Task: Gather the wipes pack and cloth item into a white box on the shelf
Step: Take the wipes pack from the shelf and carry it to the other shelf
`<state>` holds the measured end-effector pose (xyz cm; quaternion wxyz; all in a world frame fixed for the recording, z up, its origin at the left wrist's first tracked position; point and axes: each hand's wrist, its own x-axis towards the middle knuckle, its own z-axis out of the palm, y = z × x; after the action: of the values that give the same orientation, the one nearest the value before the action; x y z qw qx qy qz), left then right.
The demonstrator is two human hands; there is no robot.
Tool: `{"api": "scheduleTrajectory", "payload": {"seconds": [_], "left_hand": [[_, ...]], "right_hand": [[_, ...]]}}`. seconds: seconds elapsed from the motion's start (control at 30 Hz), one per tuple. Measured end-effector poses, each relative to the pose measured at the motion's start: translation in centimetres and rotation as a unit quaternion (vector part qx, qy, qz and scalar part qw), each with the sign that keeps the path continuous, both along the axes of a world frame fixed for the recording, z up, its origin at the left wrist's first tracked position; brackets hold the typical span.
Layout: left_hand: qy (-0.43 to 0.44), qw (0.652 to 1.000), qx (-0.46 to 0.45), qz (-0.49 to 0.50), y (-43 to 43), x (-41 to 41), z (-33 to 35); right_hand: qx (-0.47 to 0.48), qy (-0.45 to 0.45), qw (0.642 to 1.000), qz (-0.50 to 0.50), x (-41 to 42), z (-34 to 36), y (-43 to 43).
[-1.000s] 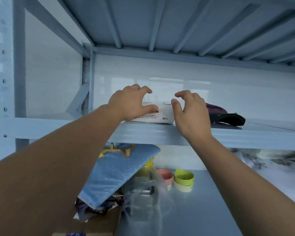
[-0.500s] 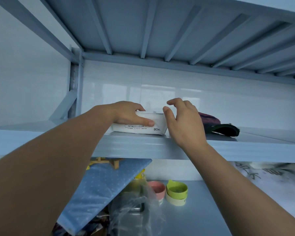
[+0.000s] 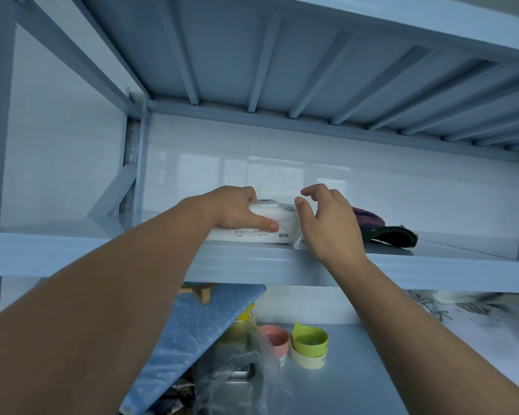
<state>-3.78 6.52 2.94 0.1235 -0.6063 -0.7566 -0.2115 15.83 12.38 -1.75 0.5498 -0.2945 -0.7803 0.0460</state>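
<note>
Wipes pack, white, soft-sided, lying flat near the front edge of the upper shelf; taken as the landmark for this entry. Left hand lies over the pack's left and top, thumb pressed along the front face and fingers draped across the flip lid: a clamp from above, judged suited to lifting a squashy pack without letting it sag. Right hand stands just beside the pack's right end, fingers curled and spread, thumb near the corner, closed on nothing; whether the palm touches the wrapper cannot be told. Its position is judged that of a second support about to close on the free end. Printing on the pack's front: "80" followed by a small character, with a boxed line of fine text to its left, too small to read. Cloth item, dark maroon and black, lies crumpled to the right of the pack on the same shelf, partly behind the right hand, untouched. White box: none in view, so both things are judged yet to be gathered. Below the pack, on the lower shelf: blue dotted fabric board, pink cup, green cup, clear plastic bag.
</note>
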Motion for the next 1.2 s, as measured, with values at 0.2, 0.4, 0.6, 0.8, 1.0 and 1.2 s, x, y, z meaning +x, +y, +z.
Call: {"api": "scheduleTrajectory", "payload": {"seconds": [0.2, 0.4, 0.6, 0.8, 1.0, 1.2], "left_hand": [[0.023, 0.998, 0.052, -0.009, -0.3, -0.4, -0.3], [0.045, 0.994, 0.097, -0.01, -1.4, -0.3, -0.1], [0.043, 0.988, 0.147, 0.009, -4.1, 1.7, 0.7], [0.037, 0.986, 0.156, 0.038, -6.8, 5.5, 0.5], [0.026, 0.987, 0.143, 0.069, -9.1, 10.2, -1.7], [0.034, 0.985, 0.124, 0.112, -11.1, 14.8, -4.5]], "right_hand": [[-0.04, 0.043, 0.998, 0.027, -0.5, -0.5, -0.4], [-0.046, 0.083, 0.995, 0.037, -0.2, -0.9, -1.0], [-0.092, 0.164, 0.976, 0.107, 0.9, -0.7, -2.8], [-0.312, 0.301, 0.847, 0.306, 2.7, -1.2, -4.6], [-0.402, 0.331, 0.745, 0.417, 6.0, -3.3, -5.8], [-0.44, 0.361, 0.677, 0.466, 8.6, -6.3, -7.4]]}}
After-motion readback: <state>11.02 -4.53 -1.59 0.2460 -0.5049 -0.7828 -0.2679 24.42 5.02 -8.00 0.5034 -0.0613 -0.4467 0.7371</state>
